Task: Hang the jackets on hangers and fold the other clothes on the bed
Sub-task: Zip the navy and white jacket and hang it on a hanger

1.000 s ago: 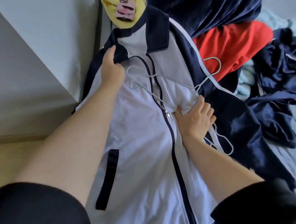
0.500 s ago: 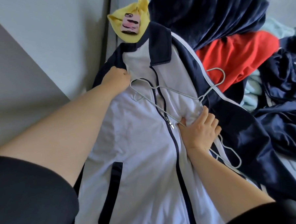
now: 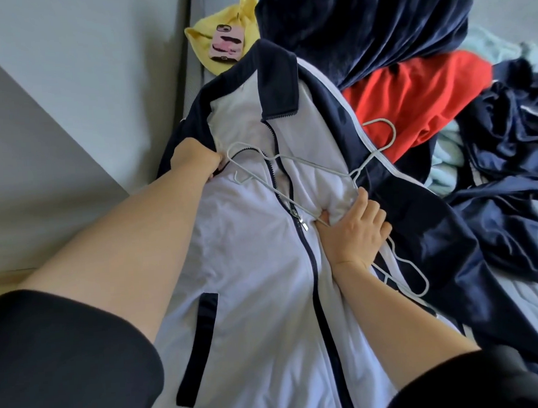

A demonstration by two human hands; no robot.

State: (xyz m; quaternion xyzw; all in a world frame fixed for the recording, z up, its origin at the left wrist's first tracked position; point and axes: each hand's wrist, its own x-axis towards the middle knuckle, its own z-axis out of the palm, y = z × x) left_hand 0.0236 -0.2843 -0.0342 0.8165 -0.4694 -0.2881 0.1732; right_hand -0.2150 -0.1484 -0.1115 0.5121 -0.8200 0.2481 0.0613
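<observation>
Our left hand (image 3: 197,159) grips the jacket (image 3: 249,267) at its shoulder; our right hand (image 3: 352,221) bunches its front. We should spread that opening and ease the hanger (image 3: 312,165) inside.

The left hand (image 3: 197,159), laid flat on the jacket (image 3: 250,282) shoulder a second ago, has been curled into the fabric beside the hanger (image 3: 367,162).

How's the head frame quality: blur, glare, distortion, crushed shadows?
Head view: soft, even daylight, no glare and no obvious motion blur. Head view: wide-angle stretch makes the left arm loom large toward the bottom edge. Head view: the dark blanket holds little detail; the white jacket is bright but its creases read; the thin hanger wire is crisp.
</observation>
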